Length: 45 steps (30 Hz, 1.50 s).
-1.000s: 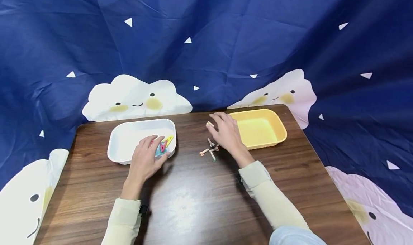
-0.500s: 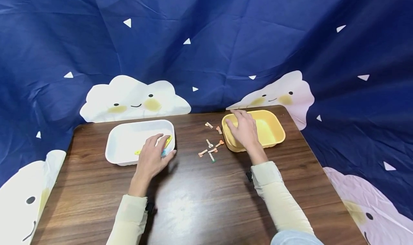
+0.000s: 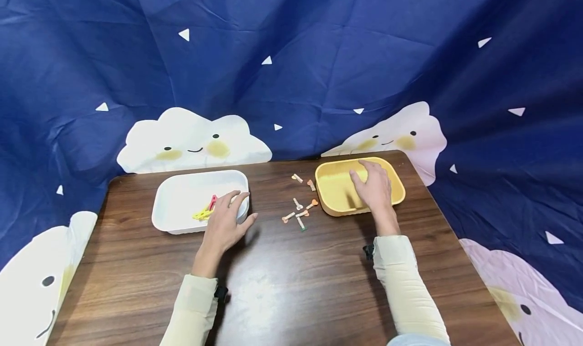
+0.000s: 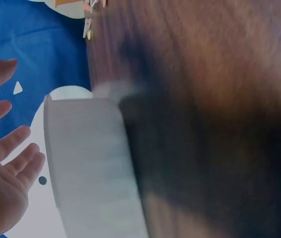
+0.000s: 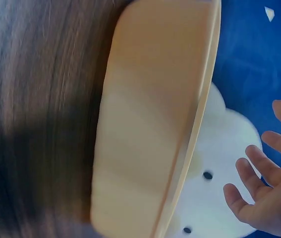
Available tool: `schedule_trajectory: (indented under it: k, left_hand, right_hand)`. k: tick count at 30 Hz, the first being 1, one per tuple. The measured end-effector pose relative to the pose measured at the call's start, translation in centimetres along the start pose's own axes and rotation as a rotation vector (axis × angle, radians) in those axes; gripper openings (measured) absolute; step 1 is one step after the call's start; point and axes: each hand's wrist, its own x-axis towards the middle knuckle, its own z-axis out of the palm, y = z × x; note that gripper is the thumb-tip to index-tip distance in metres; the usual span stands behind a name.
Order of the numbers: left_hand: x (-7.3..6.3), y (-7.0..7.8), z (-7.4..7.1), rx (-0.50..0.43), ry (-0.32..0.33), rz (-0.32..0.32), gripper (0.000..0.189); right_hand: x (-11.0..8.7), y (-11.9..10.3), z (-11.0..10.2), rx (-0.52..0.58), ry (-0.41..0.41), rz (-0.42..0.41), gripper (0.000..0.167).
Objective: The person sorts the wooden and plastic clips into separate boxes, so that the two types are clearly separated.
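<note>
Hovering with fingers loosely spread and empty: my left hand [image 3: 224, 225] above the white tray [image 3: 175, 202], my right hand [image 3: 377, 190] above the yellow tray [image 3: 336, 186].
Yellow and pink clips [image 3: 202, 214] lie in the white tray; small pegs [image 3: 297, 203] lie on the desk [image 3: 309, 275] between the trays. All look light and stiff; I'd pinch each across its narrow middle.

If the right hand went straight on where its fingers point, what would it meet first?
Probably the blue curtain behind the yellow tray: the right hand seems above tray height, though depth is unclear.
</note>
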Motion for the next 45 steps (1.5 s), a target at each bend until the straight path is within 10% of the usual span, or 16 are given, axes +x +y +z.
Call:
schedule_trajectory:
  k: [23,45]
  left_hand:
    - [0.9,1.9,2.9,-0.133,-0.018,0.008,0.057]
    - [2.0,3.8,4.9,-0.196,-0.125,0.005,0.056]
  right_hand:
    - [-1.2,8.3,-3.1,0.086,0.101,0.379,0.052]
    - [-1.4,10.5,-2.0,0.198,0.121,0.46,0.054]
